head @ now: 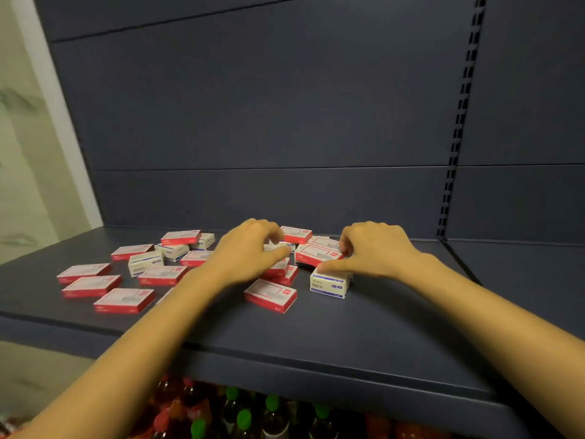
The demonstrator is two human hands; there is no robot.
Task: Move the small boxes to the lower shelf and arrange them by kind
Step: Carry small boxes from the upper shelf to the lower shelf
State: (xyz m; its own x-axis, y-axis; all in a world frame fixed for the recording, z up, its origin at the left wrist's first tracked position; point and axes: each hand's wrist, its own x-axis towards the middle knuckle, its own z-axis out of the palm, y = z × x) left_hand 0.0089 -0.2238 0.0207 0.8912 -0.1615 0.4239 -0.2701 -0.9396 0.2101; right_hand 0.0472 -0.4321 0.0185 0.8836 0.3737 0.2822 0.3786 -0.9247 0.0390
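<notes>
Bottles (273, 404) stand under the shelf (316, 353), and on it my left hand (253, 250) pinches a white box (282, 247), my right hand (375, 248) grips a red box (317, 255), the scattered boxes (123, 300) all mixed (sorting barely begun).

Below the dark blue panelled back wall (253, 106), you see green-capped plastic bottles (274, 419); a black slotted metal upright (459, 122) bounds its right side.
</notes>
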